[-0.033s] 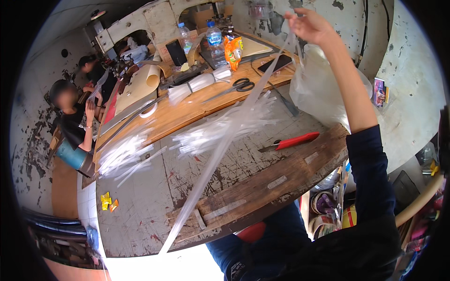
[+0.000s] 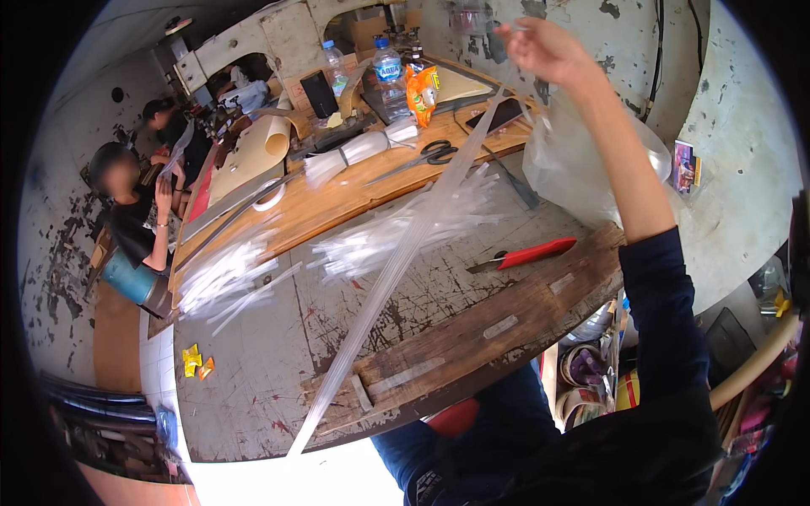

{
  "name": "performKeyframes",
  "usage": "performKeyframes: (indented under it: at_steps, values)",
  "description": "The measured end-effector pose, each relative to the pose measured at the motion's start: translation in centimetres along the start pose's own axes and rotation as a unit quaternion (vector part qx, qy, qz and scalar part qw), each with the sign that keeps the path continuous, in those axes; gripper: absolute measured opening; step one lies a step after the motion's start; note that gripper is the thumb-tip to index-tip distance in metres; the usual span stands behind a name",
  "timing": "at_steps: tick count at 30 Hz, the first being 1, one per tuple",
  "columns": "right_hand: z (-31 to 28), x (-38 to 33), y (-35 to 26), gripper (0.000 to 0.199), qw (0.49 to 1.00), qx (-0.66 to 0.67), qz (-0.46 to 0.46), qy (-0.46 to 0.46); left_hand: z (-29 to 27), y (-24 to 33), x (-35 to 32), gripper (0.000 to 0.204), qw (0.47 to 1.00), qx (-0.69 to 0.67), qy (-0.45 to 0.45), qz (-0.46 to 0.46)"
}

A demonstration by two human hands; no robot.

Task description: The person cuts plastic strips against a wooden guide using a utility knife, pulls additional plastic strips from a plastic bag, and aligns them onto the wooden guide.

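A: Quick pass. Right hand (image 2: 544, 49) is raised high at the far side of the worktable (image 2: 253, 396), fingers pinched on the top end of a long clear plastic strip (image 2: 396, 270). The strip runs diagonally from that hand down across the table and off its near edge.

B: Left hand?

A: Not visible anywhere, so no call on it. A clear plastic bag (image 2: 582, 169) hangs just beside the raised forearm; can't tell what holds it.

B: Progress?

A: Judging from the layout: two loose piles of short clear pieces already lie on the table, one at the left (image 2: 224, 274), one in the middle (image 2: 396, 232). The long strip in hand is uncut, so more looks left to do.

B: Counts?

A: One red-handled cutter (image 2: 527, 253) on the table near the forearm, untouched. One pair of scissors (image 2: 426, 156) on the wooden board behind. Two water bottles (image 2: 388, 72) at the back, one orange snack packet (image 2: 420, 91), one tied white bundle (image 2: 359, 152). Two other people sit at the far left.
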State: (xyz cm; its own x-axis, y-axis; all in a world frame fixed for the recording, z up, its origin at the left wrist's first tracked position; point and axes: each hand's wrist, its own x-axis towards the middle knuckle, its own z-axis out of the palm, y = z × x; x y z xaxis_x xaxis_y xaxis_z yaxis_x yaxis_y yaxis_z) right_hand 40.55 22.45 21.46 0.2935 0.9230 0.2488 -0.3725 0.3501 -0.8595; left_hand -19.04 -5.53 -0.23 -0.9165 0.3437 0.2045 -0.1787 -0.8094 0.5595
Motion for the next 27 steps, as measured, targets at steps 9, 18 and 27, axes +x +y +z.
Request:
performKeyframes:
  at_steps: [9, 18, 27]
  values:
    - [13.9, -21.9, 10.6, 0.02, 0.947, -0.071, 0.098, -0.299, 0.0, -5.9, -3.3, 0.035, 0.91, -0.078, -0.352, -0.205]
    - [13.2, -32.4, 12.3, 0.007, 0.925, -0.101, -0.1, -0.352, 9.0, -6.3, -14.0, 0.074, 0.686, 0.128, -0.694, -0.176]
    - [8.0, -32.1, 9.6, 0.015, 0.962, 0.089, 0.053, -0.253, 8.3, -6.0, -13.1, 0.053, 0.603, 0.061, -0.755, -0.25]
